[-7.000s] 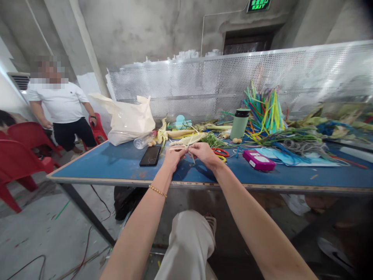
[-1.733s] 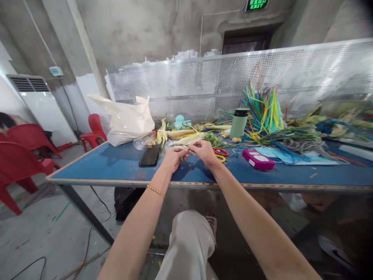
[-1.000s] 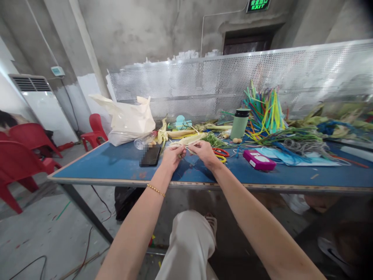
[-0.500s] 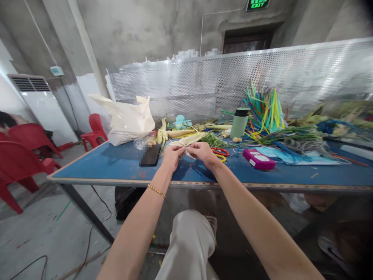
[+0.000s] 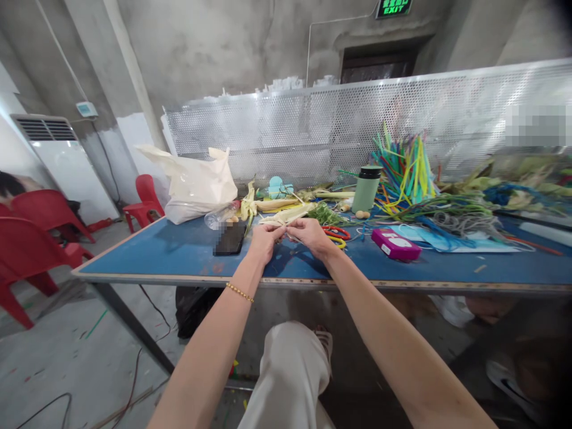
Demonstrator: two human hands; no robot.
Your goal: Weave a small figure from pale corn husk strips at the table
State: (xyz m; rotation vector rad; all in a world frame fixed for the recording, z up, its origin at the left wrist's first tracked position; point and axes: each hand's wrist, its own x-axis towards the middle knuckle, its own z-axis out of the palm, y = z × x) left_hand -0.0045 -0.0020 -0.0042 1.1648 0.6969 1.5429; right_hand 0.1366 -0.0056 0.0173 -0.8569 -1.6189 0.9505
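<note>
Strip [image 5: 291, 238] sits between our fingertips over the worktop [image 5: 156, 253], left hand [image 5: 264, 243] and right hand [image 5: 314, 234] both pinching it. We'd judge it part-worked, not finished; fingers hide how much is left. Husks [image 5: 292, 213] lie loose just beyond, flask [image 5: 366, 193] farther back.

Had bare forearms [image 5: 379, 333], wore gold round-beaded bracelet [image 5: 240, 292] on the left one, loose off-white trousers [image 5: 288, 375], plus a pale strappy sandal [image 5: 325, 341].
</note>
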